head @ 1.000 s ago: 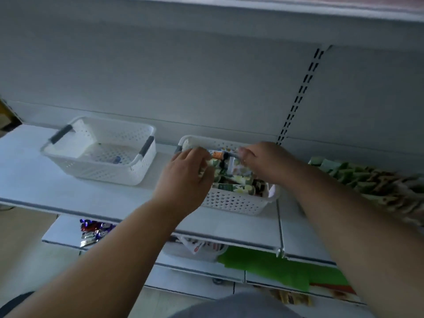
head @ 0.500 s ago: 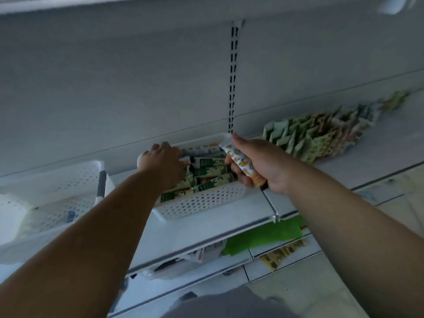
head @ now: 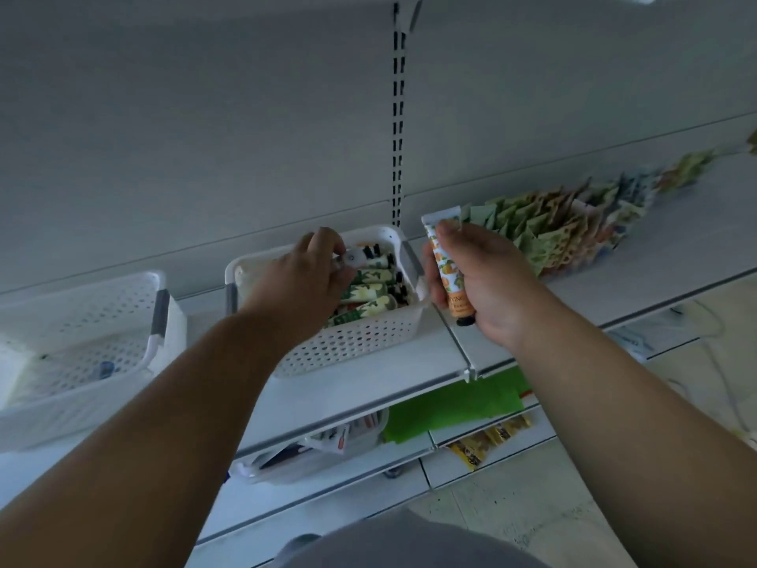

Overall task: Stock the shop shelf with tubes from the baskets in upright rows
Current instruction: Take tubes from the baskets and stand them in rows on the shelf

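A white perforated basket (head: 348,346) stands on the shelf (head: 409,375) and holds several green-patterned tubes (head: 368,289) lying flat. My left hand (head: 303,276) reaches into it, and its fingertips pinch a tube (head: 352,258) at the top of the pile. My right hand (head: 479,280) is just right of the basket and grips an orange-patterned tube (head: 444,264), crimped end up and black cap down. Rows of upright tubes (head: 565,223) stand on the shelf further right, behind my right hand.
A second white basket (head: 82,321) with grey handles stands at the left and is almost empty. Lower shelves carry a green sheet (head: 454,407), a clear tray (head: 311,453) and yellow packets (head: 487,440). The slotted upright (head: 398,116) runs up the back panel.
My right hand has lifted the orange tube out of the basket and turned it upright. My left hand has stayed in the basket. The view has swung to the right.
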The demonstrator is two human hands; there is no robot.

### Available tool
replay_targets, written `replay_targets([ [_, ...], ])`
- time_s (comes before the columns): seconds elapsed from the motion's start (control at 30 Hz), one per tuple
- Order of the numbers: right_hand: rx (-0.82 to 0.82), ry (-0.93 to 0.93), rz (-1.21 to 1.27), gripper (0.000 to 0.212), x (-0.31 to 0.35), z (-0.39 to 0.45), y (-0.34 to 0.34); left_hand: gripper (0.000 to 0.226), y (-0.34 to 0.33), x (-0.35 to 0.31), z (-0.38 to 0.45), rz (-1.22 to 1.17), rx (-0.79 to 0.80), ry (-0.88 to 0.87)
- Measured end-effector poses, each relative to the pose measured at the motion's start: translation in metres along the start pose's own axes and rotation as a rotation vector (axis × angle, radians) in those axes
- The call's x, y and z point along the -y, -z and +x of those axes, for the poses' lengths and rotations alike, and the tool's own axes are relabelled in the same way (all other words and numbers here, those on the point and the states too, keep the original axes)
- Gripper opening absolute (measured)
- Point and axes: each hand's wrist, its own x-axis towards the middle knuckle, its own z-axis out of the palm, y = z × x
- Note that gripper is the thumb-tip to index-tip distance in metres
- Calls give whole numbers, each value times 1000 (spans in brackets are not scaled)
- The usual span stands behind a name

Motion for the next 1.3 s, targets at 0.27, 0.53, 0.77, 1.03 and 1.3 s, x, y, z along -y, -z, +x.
replay_targets([
  [0.27,-140,120,-28,18,23,-40,92,52,-36,-115,-4,-115,68,-194],
  [0.53,-314,153,-243,16,57,-86,277,22,-101,-289,18,-261,-29,-156],
  [0.77,-304,177,-395,20,70,-63,373,24,-141,-370,57,-307,-19,-106],
  [1.03,-240,275,-532,11,76,0,423,26,-183,-384,124,-281,91,-55],
  [1.3,-74,435,-830,5,94,95,449,33,-193,-392,148,-226,10,117],
])
